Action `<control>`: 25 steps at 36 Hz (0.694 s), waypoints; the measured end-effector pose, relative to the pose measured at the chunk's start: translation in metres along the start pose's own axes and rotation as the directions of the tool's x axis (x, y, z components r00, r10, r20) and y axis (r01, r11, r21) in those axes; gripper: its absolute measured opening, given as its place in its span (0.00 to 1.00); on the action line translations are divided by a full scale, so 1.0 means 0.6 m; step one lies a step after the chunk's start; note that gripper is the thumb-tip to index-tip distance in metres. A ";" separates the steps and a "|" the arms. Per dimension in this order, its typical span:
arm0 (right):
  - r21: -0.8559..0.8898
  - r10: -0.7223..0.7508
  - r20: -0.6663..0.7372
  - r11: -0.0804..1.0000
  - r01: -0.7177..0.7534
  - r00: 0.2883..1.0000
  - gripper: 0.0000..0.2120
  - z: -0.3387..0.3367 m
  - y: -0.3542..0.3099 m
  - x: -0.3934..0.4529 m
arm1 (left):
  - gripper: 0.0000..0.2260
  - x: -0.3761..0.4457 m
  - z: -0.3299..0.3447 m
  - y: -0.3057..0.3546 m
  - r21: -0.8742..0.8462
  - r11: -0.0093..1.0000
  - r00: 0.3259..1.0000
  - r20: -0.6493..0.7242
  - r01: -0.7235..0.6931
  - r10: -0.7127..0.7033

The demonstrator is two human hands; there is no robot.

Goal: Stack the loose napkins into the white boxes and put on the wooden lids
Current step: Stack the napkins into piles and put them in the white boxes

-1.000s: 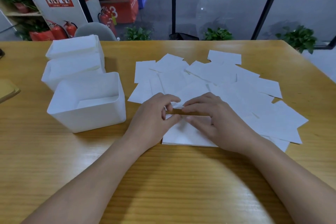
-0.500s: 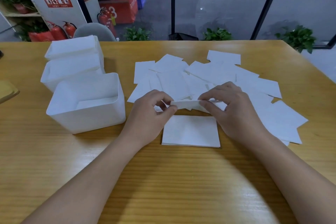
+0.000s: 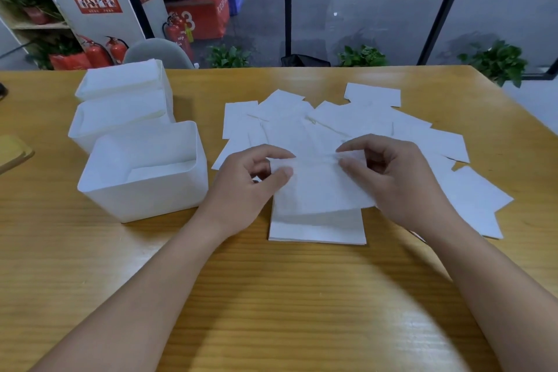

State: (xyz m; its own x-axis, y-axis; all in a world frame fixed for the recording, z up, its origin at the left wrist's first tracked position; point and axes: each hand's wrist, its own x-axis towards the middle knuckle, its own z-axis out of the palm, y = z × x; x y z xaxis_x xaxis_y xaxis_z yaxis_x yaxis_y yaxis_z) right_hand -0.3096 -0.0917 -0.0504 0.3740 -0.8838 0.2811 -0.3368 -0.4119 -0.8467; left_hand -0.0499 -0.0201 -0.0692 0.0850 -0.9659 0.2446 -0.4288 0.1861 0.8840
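Observation:
A white napkin (image 3: 317,187) hangs between my hands above a small neat pile of napkins (image 3: 317,231) on the wooden table. My left hand (image 3: 244,187) pinches its left top corner and my right hand (image 3: 389,178) pinches its right top corner. Several loose napkins (image 3: 362,121) lie fanned out behind and to the right. Three white boxes stand at the left: the nearest box (image 3: 145,190) holds a low layer of napkins, the middle box (image 3: 117,121) and the far box (image 3: 120,81) look filled.
A wooden lid (image 3: 13,151) shows partly at the left edge of the table (image 3: 271,296). Beyond the far edge are a grey chair back (image 3: 157,51), potted plants, fire extinguishers and a seated person.
Both hands have lifted a napkin off the spread, then brought it toward me over the small pile. It now hangs more steeply than half a second ago.

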 end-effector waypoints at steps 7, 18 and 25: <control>-0.208 0.193 0.193 0.966 -0.152 0.962 0.06 -0.006 0.012 0.001 | 0.09 -0.002 0.002 -0.002 0.198 0.976 0.984 0.131 0.093 -0.121; -0.362 0.232 0.306 0.925 -0.112 0.924 0.09 -0.006 0.014 -0.003 | 0.11 -0.009 0.004 -0.005 0.398 0.916 0.971 0.195 0.052 -0.140; -0.460 0.104 0.116 0.887 -0.040 0.988 0.08 0.001 0.025 0.001 | 0.08 -0.006 0.002 -0.005 0.433 0.899 0.989 0.092 0.065 -0.115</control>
State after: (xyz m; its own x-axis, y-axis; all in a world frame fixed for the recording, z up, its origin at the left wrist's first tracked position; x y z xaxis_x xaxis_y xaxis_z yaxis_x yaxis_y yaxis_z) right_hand -0.3136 -0.0983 -0.0631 0.4345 -0.8901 0.1373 -0.7108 -0.4325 -0.5546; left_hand -0.0500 -0.0176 -0.0729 0.0510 -0.9933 0.1034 -0.7698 0.0269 0.6378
